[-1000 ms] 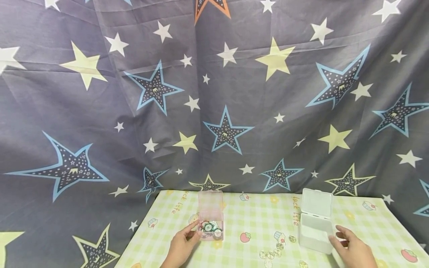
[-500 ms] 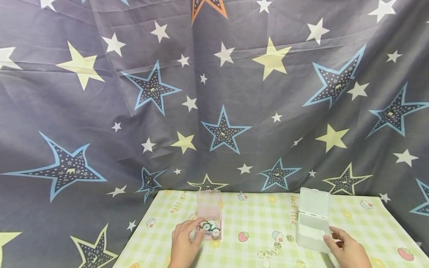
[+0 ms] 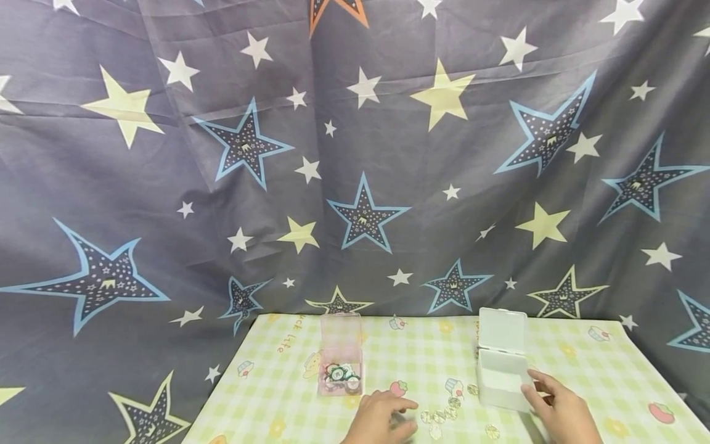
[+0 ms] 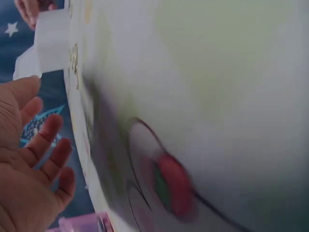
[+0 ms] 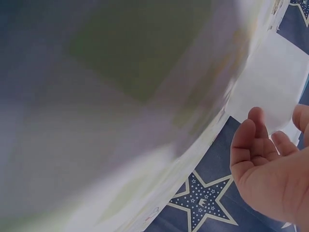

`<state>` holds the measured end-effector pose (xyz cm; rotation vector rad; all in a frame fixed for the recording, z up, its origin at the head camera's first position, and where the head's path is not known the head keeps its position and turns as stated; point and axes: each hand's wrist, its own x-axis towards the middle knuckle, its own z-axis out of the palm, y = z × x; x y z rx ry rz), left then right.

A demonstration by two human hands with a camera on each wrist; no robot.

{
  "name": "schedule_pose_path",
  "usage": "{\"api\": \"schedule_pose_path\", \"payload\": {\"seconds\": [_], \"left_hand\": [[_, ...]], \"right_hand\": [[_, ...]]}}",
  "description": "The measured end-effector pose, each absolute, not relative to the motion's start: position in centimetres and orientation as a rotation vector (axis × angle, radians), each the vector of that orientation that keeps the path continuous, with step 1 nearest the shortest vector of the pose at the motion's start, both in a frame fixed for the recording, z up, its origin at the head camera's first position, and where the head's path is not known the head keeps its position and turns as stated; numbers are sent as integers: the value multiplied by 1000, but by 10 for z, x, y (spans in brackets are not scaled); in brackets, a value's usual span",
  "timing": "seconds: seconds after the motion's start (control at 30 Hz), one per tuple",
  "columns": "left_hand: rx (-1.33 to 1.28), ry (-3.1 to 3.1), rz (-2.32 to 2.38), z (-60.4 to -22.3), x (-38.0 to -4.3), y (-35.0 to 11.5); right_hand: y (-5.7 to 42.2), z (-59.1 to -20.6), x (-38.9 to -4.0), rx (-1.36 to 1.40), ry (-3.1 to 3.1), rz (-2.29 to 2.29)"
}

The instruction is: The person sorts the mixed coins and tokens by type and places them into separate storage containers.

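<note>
My left hand (image 3: 383, 418) is over the table with fingers loosely bent, just left of several small, clear, glittery discs (image 3: 439, 416). Nothing shows between its fingers in the left wrist view. Behind it, a translucent pink box (image 3: 341, 354) stands with its lid up, holding round button-like pieces (image 3: 342, 375) in green, white and red. At the right, a white box (image 3: 503, 391) has its lid raised; its visible inside looks bare. Against that box's right wall rest the thumb and fingertips of my right hand (image 3: 560, 407); the fingers are loosely bent, not wrapped around it.
A green-checked tablecloth (image 3: 599, 382) with printed cakes and strawberries covers the table. Close behind its back edge hangs a dark curtain (image 3: 388, 154) with stars. A lone disc (image 3: 492, 431) lies near the front, and another disc (image 3: 473, 390) beside the white box.
My left hand has left the pink box and moved right and nearer, to the discs. The white box has shifted slightly left with my right hand against it. The view has turned a little.
</note>
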<state>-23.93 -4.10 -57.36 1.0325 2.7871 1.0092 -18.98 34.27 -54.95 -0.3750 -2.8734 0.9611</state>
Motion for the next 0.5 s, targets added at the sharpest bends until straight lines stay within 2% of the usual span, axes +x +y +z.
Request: {"api": "schedule_pose_path", "payload": {"seconds": [0.2,0.5], "left_hand": [[874,2846,742,-572,-245,-14],[870,2895,688,-567,-252,0]], "right_hand": [[341,-549,-191,-369,-2868,976],[338,-549,-192,-359,-2845,1014]]}}
